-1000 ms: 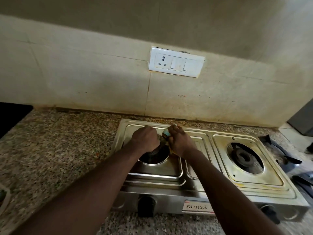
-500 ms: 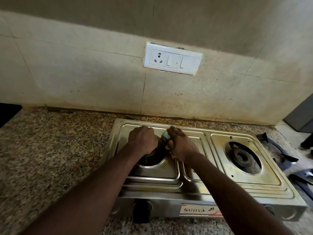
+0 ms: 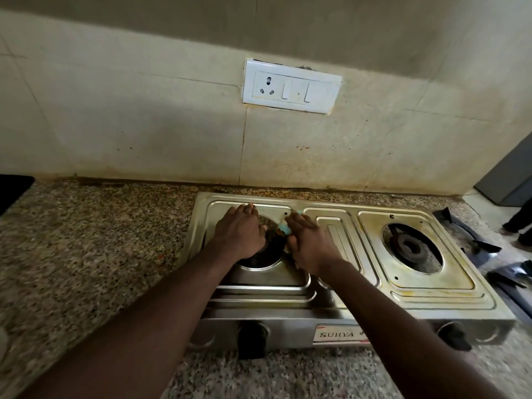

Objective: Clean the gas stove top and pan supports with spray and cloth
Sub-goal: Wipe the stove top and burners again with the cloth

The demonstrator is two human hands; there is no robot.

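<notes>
The left hand (image 3: 240, 233) presses flat over the stove's (image 3: 339, 309) left burner well, seemingly steadying it, while the right hand (image 3: 309, 246), beside it, pinches the cloth (image 3: 283, 226) to scrub that rim.

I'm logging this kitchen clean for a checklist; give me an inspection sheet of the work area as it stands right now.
Surface: speckled granite counter, bare at left.
Job's things: steel two-burner stove, yellowish stains around the right burner; cloth at the left burner; pan supports off the stove, on the counter at right; no spray seen.
Clutter: nothing seen.
Grippers: left hand rests over the left burner; right hand presses the cloth.
Cables: nothing seen.
Surroundings: stained tiled wall, switch plate, someone's feet at far right.
</notes>
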